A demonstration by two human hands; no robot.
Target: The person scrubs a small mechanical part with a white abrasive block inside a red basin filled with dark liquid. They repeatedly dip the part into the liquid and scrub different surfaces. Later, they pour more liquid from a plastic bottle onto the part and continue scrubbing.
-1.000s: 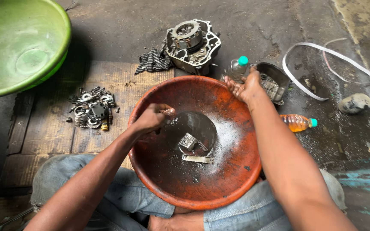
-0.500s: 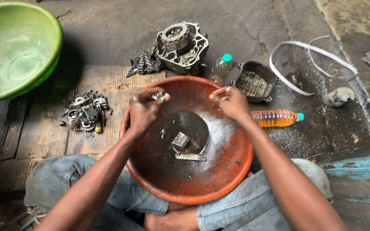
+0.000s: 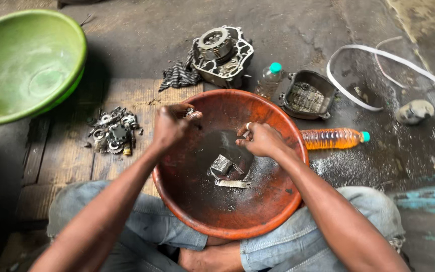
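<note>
Seated on a stained concrete floor (image 3: pixel 298 35), a wooden board (image 3: pixel 71 161) alongside, red bowl (image 3: pixel 273 206) in the lap. Left hand (image 3: pixel 169 126) fingers pinching a small metal part (image 3: pixel 192 113) over the rim; right hand (image 3: pixel 260 139) fingers curled, contents unclear. Nearby: green basin (image 3: pixel 26 65), engine case (image 3: pixel 222 50), loose gears (image 3: pixel 113 132), oil bottle (image 3: pixel 331 138).

Under both our hands sits the rust-orange bowl (image 3: pixel 278 201), its middle stained black with oily liquid, where dull grey metal pieces (image 3: pixel 226 171) lie just below our right hand (image 3: pixel 260 140). Our left hand (image 3: pixel 169 126) pinches a small silvery part (image 3: pixel 191 113). Left of that hand we see a heap of dark grey and silver gears (image 3: pixel 112 132) with one brass-yellow bit, and further left a pale green basin (image 3: pixel 26 65). Above our left hand lies a black-and-white striped rag (image 3: pixel 179 75) beside a grey engine casing (image 3: pixel 222 50). Right of our right hand lies an amber-filled bottle (image 3: pixel 331 137) with a teal cap, and above it a clear bottle (image 3: pixel 269 81) capped the same teal.
</note>
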